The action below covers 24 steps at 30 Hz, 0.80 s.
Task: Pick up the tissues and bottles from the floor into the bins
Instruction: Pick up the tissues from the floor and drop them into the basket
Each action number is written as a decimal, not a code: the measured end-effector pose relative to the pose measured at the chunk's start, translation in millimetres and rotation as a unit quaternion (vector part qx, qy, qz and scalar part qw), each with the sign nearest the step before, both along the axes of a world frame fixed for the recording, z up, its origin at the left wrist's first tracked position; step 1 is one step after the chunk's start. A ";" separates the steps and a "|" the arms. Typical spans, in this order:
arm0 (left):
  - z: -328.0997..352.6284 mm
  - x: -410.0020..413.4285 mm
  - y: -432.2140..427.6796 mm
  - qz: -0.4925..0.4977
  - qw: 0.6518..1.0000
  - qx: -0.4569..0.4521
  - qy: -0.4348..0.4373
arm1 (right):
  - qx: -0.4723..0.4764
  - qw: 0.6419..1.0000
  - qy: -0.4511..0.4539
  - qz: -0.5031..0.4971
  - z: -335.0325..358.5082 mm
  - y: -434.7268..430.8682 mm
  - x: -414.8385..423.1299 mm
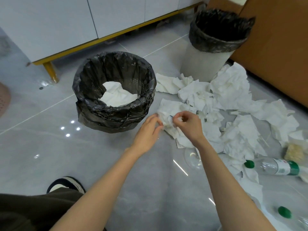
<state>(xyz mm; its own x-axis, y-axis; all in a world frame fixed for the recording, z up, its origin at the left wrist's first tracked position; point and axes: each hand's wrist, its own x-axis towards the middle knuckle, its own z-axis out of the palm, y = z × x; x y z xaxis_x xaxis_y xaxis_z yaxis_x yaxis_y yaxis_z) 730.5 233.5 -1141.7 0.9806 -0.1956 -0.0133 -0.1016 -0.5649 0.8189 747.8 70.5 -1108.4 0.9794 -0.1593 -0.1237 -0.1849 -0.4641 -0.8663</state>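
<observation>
White crumpled tissues (230, 100) lie in a wide heap on the grey floor, right of centre. Both hands work on one tissue (166, 116) at the heap's near left edge: my left hand (148, 132) pinches its left side and my right hand (188, 124) pinches its right side. A low bin with a black liner (93, 104) stands just left of the hands, with one tissue inside. A taller grey bin with a black liner (205, 62) stands behind the heap. A clear bottle with a green cap (273, 166) lies at the right, and another green-capped bottle (286, 213) at the lower right edge.
A white cabinet on yellow legs (50, 70) runs along the back left. A brown wooden panel (275, 47) rises at the right. A clear plastic piece (191, 159) lies under my right forearm. A beige packet (294, 151) lies by the bottle. My shoe (66, 183) and knee are bottom left.
</observation>
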 end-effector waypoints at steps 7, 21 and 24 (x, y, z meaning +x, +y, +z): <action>111.0 25.9 2.5 0.018 0.981 -0.167 -0.095 | 0.106 0.989 -0.060 0.084 100.5 9.1 28.2; 104.3 43.2 97.9 0.227 0.966 0.119 -0.019 | -0.043 0.981 -0.056 0.179 91.2 111.8 59.6; 99.8 42.8 92.3 0.209 0.966 0.149 -0.010 | -0.002 0.989 -0.042 0.142 80.6 93.2 50.9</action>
<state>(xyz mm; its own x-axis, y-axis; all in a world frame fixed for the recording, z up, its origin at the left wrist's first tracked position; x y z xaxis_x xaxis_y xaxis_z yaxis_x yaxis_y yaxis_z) 773.3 325.8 -1041.9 0.9736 0.2278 0.0117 0.1727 -0.7700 0.6142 798.7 163.7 -1027.9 0.9915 0.1240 -0.0400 0.0263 -0.4912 -0.8706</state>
